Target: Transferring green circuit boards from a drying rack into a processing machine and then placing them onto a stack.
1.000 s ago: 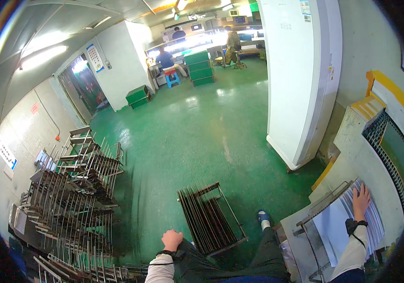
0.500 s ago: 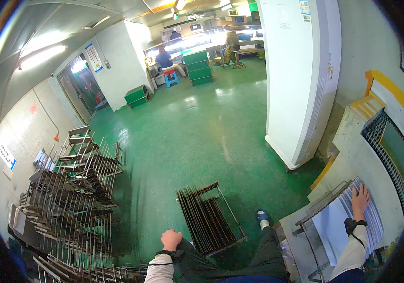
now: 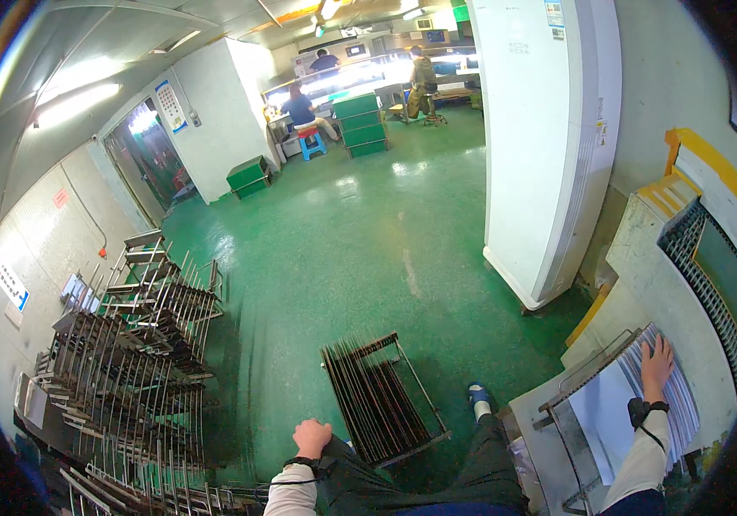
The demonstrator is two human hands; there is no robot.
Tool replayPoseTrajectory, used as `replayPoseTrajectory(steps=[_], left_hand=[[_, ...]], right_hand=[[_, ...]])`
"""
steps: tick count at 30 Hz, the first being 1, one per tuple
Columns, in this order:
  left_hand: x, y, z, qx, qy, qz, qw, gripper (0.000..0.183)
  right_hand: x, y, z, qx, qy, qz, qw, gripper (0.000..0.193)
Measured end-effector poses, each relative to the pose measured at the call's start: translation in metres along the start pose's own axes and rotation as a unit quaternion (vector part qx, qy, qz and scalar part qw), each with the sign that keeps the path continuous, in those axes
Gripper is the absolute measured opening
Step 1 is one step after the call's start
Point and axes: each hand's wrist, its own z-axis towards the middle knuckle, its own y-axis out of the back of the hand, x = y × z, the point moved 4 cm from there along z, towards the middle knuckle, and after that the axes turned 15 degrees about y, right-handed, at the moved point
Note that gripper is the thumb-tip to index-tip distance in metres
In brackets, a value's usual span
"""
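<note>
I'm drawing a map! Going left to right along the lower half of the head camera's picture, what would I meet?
Stacked metal racks → left hand → dark rack on the floor → blue slipper → right hand, lying on white sheets.

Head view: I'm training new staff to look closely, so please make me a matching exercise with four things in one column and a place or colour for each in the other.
Things
1. Left hand
2. Right hand
3. Stool
4. Tall cabinet

Places or colours
A. Blue with a red top
B. At one knee
C. White
D. On the pale sheets

Right pairs: 1-B, 2-D, 3-A, 4-C.
</note>
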Motion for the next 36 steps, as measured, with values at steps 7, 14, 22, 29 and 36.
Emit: replayPoseTrajectory(steps=[7, 14, 22, 29, 36], left_hand=[[0.002, -0.005, 0.004, 0.005, 0.002, 0.006, 1.000, 0.043], [0.000, -0.003, 0.003, 0.009, 0.007, 0.020, 1.000, 0.044], [0.001, -0.001, 0.002, 0.016, 0.009, 0.016, 1.000, 0.044], [-0.003, 0.002, -0.001, 0.019, 0.011, 0.007, 1.000, 0.043], [-0.001, 0.001, 0.001, 0.013, 0.008, 0.015, 1.000, 0.044]], right_hand=[[0.000, -0.001, 0.000, -0.006, 0.006, -0.004, 1.000, 0.058], [0.000, 0.001, -0.002, -0.013, 0.012, -0.005, 1.000, 0.058], [0.004, 0.004, -0.003, -0.009, 0.007, -0.010, 1.000, 0.058], [-0.006, -0.008, 0.002, -0.005, 0.001, -0.015, 1.000, 0.059], [0.001, -0.001, 0.001, 0.011, -0.008, -0.008, 1.000, 0.060]])
